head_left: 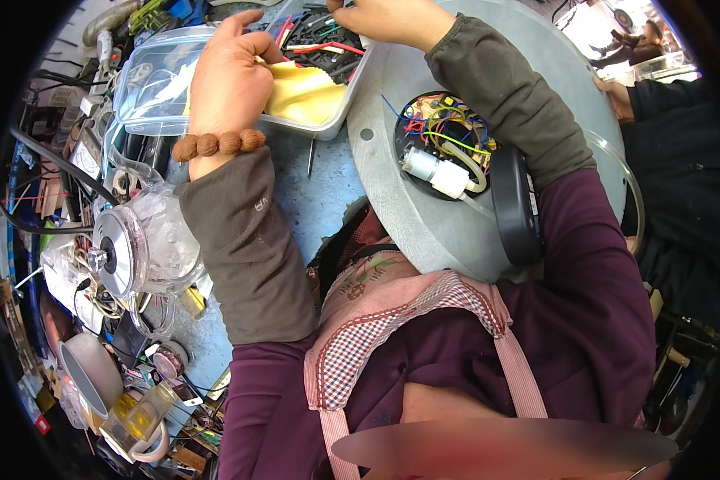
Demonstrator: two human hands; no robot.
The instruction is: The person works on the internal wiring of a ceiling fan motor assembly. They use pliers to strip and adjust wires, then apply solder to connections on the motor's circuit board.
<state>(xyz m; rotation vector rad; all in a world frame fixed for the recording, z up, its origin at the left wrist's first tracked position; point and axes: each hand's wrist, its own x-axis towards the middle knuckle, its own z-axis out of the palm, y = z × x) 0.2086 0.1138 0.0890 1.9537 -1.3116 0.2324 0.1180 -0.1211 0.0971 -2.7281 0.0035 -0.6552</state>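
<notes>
My left hand is over a clear plastic box, fingers apart and bent, beside a folded yellow cloth. The box holds black, red and green small parts; a clear lid lies at its left. My right hand has curled fingers at the box's far end; what they hold is hidden. Below my right arm, a large grey metal disc bears an opened round black unit with coloured wires, a white pump motor and a black housing.
A glass kettle, cables, tools and clutter crowd the left side of the blue bench. Clear tubing runs at the disc's right edge. Another person's hand and dark sleeve are at the right.
</notes>
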